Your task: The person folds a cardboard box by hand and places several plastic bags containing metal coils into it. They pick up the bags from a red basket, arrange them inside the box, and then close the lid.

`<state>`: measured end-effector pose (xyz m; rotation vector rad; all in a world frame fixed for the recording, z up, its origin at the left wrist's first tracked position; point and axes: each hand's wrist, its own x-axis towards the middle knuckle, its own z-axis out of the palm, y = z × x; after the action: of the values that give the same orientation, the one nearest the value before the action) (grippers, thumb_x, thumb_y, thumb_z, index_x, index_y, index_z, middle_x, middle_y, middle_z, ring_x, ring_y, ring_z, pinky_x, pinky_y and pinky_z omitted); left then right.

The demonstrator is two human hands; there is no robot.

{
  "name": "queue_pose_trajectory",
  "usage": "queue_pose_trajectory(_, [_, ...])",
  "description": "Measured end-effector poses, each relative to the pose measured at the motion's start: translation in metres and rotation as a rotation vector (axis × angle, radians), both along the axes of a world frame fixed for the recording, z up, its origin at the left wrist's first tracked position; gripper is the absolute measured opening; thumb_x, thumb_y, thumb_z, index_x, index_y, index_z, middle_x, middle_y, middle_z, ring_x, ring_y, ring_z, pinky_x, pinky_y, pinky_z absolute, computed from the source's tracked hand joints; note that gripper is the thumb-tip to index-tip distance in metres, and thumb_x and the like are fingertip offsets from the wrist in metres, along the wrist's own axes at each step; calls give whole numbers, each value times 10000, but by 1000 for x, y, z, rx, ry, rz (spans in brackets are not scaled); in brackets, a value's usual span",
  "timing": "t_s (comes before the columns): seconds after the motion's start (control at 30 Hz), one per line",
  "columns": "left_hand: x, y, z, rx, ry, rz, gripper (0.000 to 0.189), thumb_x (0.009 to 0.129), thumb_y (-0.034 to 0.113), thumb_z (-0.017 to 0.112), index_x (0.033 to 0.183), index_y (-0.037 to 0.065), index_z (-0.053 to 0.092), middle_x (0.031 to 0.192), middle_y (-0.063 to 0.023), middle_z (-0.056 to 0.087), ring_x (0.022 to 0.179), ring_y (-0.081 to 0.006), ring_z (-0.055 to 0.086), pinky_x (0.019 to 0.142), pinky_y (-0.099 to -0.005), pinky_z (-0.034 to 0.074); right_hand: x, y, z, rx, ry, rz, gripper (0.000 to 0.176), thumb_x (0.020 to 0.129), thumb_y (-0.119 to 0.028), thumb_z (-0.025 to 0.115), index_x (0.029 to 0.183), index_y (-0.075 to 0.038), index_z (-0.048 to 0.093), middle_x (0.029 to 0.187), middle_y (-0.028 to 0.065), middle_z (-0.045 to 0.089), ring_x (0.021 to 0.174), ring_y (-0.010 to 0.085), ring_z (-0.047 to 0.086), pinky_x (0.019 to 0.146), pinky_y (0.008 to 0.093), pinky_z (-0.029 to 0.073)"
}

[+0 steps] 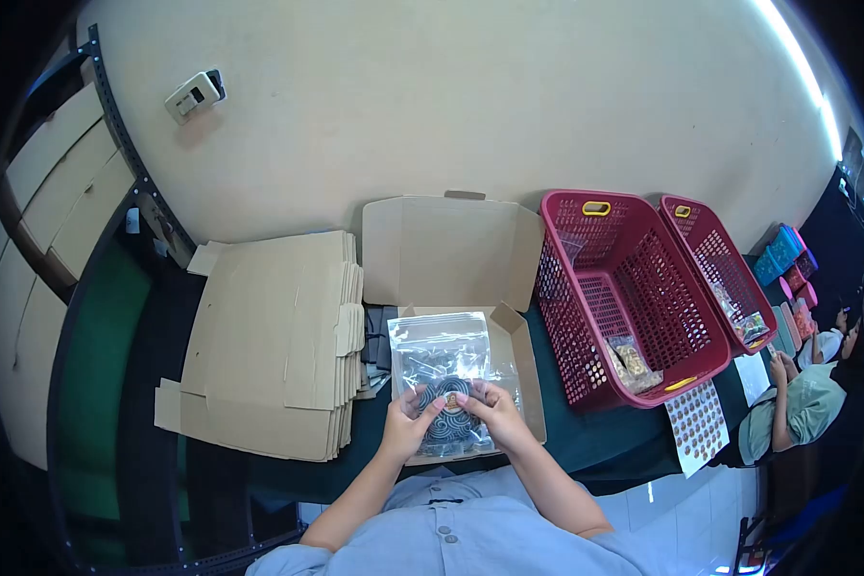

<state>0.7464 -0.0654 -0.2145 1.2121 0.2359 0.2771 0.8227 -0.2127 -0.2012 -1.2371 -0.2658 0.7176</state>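
In front of my body, a clear zip bag (439, 334) is gripped between my left hand (409, 424) and my right hand (495, 415). A round dark panel with a pale swirl pattern (448, 429) shows on the bag's lower half. Both thumbs press near a small round sticker (452, 402) at the middle of that pattern; the other fingers are curled at the bag's sides and partly hidden. Beneath the bag stands an open cardboard box (526, 384), its lid (451, 252) raised against the wall. Clear plastic shows inside the box, largely covered by the bag.
Flattened cardboard boxes (264, 346) are stacked on the left. On the right stand a maroon basket (634, 288) with small packets (632, 365) and a second maroon basket (715, 259). A sticker sheet (697, 427) hangs over the table edge. Another person (797, 408) is at far right.
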Motion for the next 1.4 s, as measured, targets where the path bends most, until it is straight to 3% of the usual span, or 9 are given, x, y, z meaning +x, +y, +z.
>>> queue_pose_trajectory(0.23, [-5,2,-5,-110,20,37,433,793,151,692,1096,-82,488,1000,-102,592,904,-126,565,803,-248,457,-8,0,14,17,128,-29,302,870,-178,590,1104,6,539,980,52,599,897,89,556,771,214,440])
queue_pose_trajectory(0.3, [-10,-1,7,117,-46,24,430,736,116,744,1057,-50,511,969,-86,593,905,-117,562,803,-244,454,-16,5,24,-13,-181,-31,346,849,-179,624,1120,14,528,979,83,601,923,119,557,813,248,436])
queue_pose_trajectory(0.53, [-10,3,4,310,0,-72,440,661,70,784,1000,-4,515,975,-90,601,893,-121,573,776,-244,466,-15,2,-3,19,92,-149,279,848,-115,613,1084,14,540,933,52,601,866,96,554,767,223,433])
queue_pose_trajectory(0.63, [-11,1,-1,87,35,-85,469,654,62,788,1020,1,501,980,-95,597,930,-130,560,807,-252,450,-17,1,2,-59,-78,-96,254,879,-189,580,1041,6,570,927,30,601,814,80,547,735,212,422])
queue_pose_trajectory(0.8, [-19,-3,2,242,113,-71,442,693,79,766,1039,-25,511,999,-112,598,924,-131,568,791,-242,456,-21,5,-4,-100,-98,-98,283,887,-222,566,1041,15,570,925,33,604,822,79,543,717,209,427])
queue_pose_trajectory(0.93, [-22,2,-13,18,118,40,297,799,140,678,997,-39,546,932,-105,608,882,-114,572,772,-234,455,-26,7,-2,-83,-84,-33,344,858,-139,602,1129,42,490,973,78,594,887,112,558,768,236,446])
queue_pose_trajectory(1.03, [-20,4,-26,94,82,84,262,825,129,645,993,-46,545,919,-93,604,856,-113,575,729,-232,465,-27,8,-12,-100,-184,30,425,866,-142,592,1196,59,415,1022,102,579,945,127,557,820,256,447])
queue_pose_trajectory(1.23, [-34,-4,-1,447,227,-172,612,638,197,815,1126,-18,515,999,-81,598,938,-140,572,810,-274,456,-14,-4,-6,-123,55,-79,311,867,-159,592,1096,39,519,992,76,591,932,118,554,824,238,432])
queue_pose_trajectory(1.4, [-36,-9,-20,334,66,-227,572,683,153,781,1162,1,507,1036,-112,597,1031,-179,554,876,-300,433,-11,-14,-18,-37,-20,-113,216,867,-174,590,986,5,611,922,63,636,834,116,579,753,234,449])
